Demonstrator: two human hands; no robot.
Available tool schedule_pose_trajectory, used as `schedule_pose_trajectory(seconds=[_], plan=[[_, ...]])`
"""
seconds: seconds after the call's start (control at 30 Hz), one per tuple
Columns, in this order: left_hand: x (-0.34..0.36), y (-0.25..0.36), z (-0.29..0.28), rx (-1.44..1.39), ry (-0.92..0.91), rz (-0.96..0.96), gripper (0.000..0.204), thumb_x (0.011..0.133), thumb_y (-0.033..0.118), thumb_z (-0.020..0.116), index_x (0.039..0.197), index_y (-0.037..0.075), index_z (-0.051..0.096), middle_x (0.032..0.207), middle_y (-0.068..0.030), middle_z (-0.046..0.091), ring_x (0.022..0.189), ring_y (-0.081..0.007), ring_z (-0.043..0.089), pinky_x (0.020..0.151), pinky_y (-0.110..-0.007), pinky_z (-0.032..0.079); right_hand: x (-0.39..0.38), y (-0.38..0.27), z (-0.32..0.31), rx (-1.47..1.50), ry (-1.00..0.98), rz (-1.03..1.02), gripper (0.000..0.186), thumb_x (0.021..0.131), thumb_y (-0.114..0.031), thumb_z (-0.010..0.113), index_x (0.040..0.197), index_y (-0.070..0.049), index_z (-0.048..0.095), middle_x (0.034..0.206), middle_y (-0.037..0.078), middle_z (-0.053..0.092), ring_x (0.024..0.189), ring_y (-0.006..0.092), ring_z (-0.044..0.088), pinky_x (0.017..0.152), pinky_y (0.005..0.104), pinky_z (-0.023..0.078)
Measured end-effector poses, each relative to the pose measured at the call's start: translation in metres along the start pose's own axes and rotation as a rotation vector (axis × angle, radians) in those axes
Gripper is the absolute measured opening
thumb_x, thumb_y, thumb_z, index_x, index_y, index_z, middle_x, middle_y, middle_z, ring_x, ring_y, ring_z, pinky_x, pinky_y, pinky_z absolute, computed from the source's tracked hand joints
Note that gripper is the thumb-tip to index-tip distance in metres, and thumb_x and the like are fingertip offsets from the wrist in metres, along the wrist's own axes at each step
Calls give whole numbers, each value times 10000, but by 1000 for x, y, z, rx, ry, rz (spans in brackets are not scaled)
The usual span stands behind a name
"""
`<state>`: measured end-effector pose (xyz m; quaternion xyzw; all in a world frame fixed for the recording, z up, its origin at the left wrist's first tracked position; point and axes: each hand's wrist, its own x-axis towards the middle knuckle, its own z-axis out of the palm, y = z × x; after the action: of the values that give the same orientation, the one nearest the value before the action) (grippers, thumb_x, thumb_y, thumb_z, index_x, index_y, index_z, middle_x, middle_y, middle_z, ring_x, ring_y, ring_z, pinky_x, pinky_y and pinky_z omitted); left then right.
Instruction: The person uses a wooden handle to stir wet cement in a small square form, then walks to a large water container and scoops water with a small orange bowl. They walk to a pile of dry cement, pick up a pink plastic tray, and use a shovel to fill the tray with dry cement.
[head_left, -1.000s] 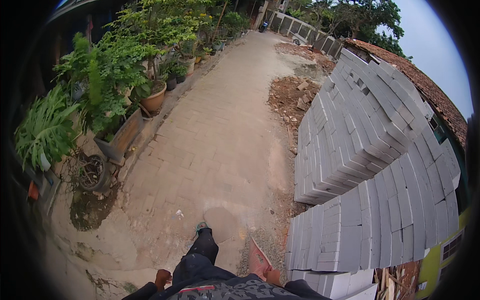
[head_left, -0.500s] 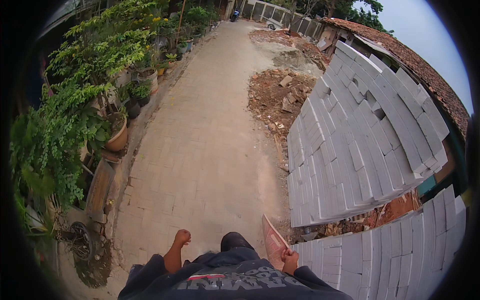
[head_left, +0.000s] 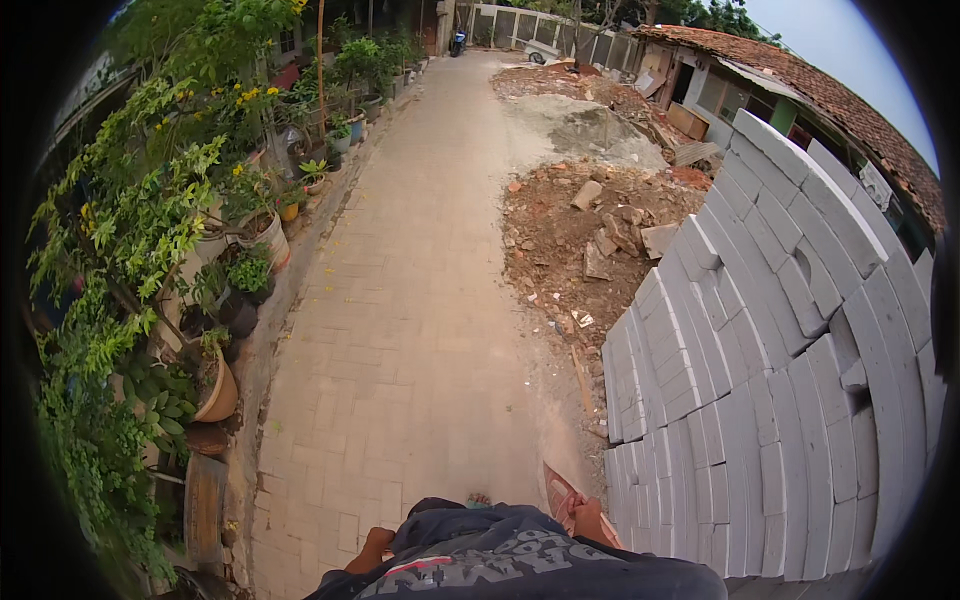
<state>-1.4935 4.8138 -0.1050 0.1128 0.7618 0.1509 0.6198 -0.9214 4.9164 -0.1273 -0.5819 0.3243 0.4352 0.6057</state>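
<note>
At the lower edge, right of my dark shirt, my right hand (head_left: 588, 520) grips a flat pinkish-red piece with pale patches (head_left: 558, 488), perhaps a folded sack. Its pointed end sticks out ahead of my fingers, beside the block stack. On the other side of my body hangs my left hand (head_left: 378, 543), low and partly cut off by my shirt. Its fingers look curled in, and nothing shows in them. One foot in a sandal (head_left: 479, 499) peeks out below my shirt, on the paved lane (head_left: 400, 320).
A tall stack of grey blocks (head_left: 740, 430) rises close on my right. Beyond it lie a heap of soil and rubble (head_left: 570, 230) and a pale sand pile (head_left: 590, 130). Potted plants (head_left: 265, 240) and a raised kerb (head_left: 290, 320) line the left. A tiled-roof building (head_left: 800, 70) stands far right.
I have moved forward along the lane; the block stack and plants have shifted nearer and down in view. My left hand has swung back toward my body. The pinkish-red piece stays in my right hand.
</note>
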Motion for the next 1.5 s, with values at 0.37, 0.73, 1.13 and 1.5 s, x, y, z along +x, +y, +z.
schedule_pose_trajectory(seconds=[0.37,0.73,1.13,1.5], plan=[[136,260,-44,-87,-4,-237,169,905,97,508,991,23,633,819,-98,657,632,-208,652,495,-357,518,50,14,468,-8,-116,158,246,987,-268,501,1086,-44,519,974,83,629,759,225,670,845,447,516],[270,1062,4,79,38,537,225,905,131,511,1092,52,608,938,-69,661,730,-156,643,581,-326,515,44,-14,840,119,-109,41,217,963,-287,561,964,-70,562,807,45,653,656,191,670,756,384,541],[337,1495,221,173,-638,389,351,985,282,558,1259,62,554,1085,-60,635,883,-164,643,712,-325,543,99,-12,1340,57,-129,47,215,1006,-288,475,948,-97,553,716,40,621,647,169,633,729,386,524],[492,1894,267,-353,-726,100,886,844,681,620,1373,-5,430,1252,-202,542,1141,-325,578,987,-502,468,-43,53,1889,-606,-844,-105,152,976,-187,580,1054,-57,594,864,58,663,704,166,667,682,306,562]])
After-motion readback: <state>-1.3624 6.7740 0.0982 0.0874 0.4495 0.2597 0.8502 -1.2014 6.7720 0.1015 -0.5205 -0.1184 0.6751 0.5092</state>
